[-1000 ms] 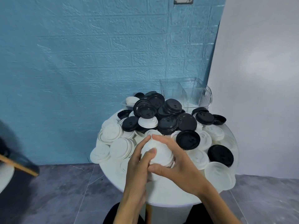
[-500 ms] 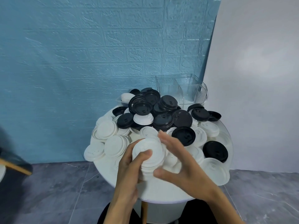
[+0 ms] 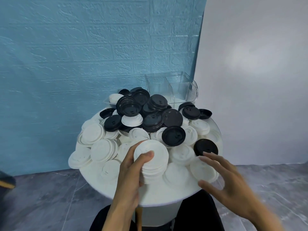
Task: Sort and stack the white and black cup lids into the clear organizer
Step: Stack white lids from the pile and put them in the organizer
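Gripping the stack of round white plastic lids (image 3: pixel 152 161) steady in the left hand (image 3: pixel 131 174), the spread, empty right hand (image 3: pixel 225 179) should take one white lid (image 3: pixel 202 170) squarely.

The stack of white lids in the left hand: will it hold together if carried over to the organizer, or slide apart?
The stack of white lids looks nested, edges roughly aligned, so it probably travels as one piece. The left hand grips it with thumb on top, which likely stops the upper lids lifting. Thin plastic lids like these are probably light, but the stack leans, so tilting further may fan it out.
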Available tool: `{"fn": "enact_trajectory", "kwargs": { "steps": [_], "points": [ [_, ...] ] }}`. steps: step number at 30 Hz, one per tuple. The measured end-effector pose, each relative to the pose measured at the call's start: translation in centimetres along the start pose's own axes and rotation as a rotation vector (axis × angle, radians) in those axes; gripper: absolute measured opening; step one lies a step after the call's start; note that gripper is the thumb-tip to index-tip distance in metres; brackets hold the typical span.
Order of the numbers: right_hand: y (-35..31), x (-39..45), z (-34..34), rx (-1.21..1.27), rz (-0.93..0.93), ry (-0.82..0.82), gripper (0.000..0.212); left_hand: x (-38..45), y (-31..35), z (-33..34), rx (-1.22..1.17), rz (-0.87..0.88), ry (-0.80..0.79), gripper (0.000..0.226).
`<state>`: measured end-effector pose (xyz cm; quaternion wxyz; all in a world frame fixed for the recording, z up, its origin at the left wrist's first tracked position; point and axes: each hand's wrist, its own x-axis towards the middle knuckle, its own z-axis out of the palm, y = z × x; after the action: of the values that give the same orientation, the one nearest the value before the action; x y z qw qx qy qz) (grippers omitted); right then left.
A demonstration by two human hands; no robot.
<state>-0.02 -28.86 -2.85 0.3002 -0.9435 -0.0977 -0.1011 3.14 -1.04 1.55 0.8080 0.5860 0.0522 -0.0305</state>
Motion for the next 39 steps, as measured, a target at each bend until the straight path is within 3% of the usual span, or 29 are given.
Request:
{"fn": "enact_trajectory", "kwargs": {
  "steps": [9, 21, 26, 30, 35, 39],
  "points": [
    [1.1, -1.0, 1.2, -0.138, -0.067, -0.039, 0.061, 0.1, -0.9, 2.3, 0.02, -0.042, -0.052, 0.057],
    [0.4, -1.5, 0.9, -0.007, -0.048, 0.183, 0.043, 0.3, -1.4, 2.4, 0.014, -0.034, -0.067, 0.058],
    [-3.2, 0.5, -1.5, 0.397, 0.022, 0.299, 0.021, 0.2, -1.1, 2.3, 0.01, -0.024, -0.058, 0.058],
    [-6.8, 3.6, -1.7, 0.818, -0.039, 0.246, 0.038, 0.0, -0.4, 2.2, -0.002, 0.008, -0.041, 0.047],
    [-10.2, 6.8, -1.2, 1.02, 0.011, 0.158, 0.037, -0.4, 0.5, 1.3, 0.024, 0.078, 0.0, 0.053],
    [-12.1, 8.6, -0.1, 1.066, 0.05, 0.067, 0.025, -0.5, 0.8, 0.3, 0.071, 0.123, 0.017, 0.078]
  ]
}}
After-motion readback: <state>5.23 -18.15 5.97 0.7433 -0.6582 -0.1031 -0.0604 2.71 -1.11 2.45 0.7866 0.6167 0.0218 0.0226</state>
